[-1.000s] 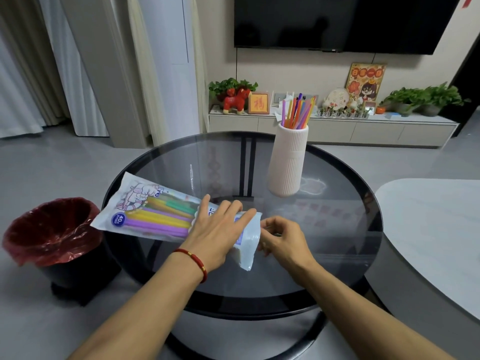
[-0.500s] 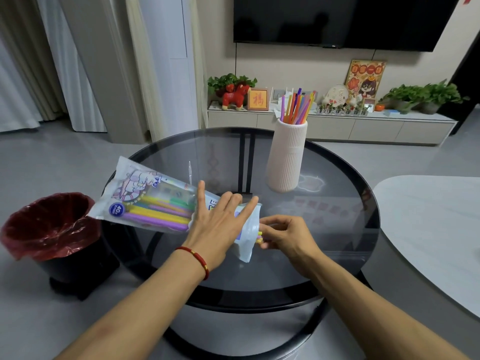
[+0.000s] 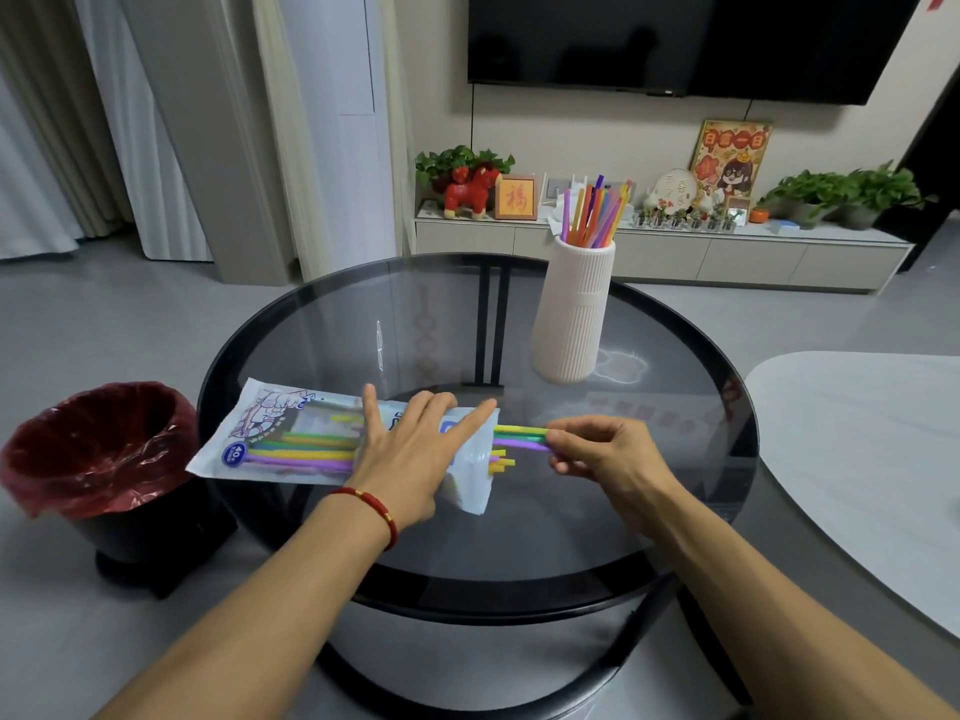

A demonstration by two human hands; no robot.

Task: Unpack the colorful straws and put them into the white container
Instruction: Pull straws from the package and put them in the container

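On a round glass table (image 3: 649,511), the left hand (image 3: 410,454) presses flat, fingers spread, on a straw packet (image 3: 280,439). Just beyond its fingertips, the right hand (image 3: 608,452) pinches straws (image 3: 519,438), now drawn farther out than a half-second earlier. Behind stands the white container (image 3: 574,314); bare glass surrounds both hands.

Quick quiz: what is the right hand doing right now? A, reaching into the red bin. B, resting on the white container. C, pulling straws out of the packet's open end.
C: the right hand pinches straws protruding from the packet, held flat by the left hand.
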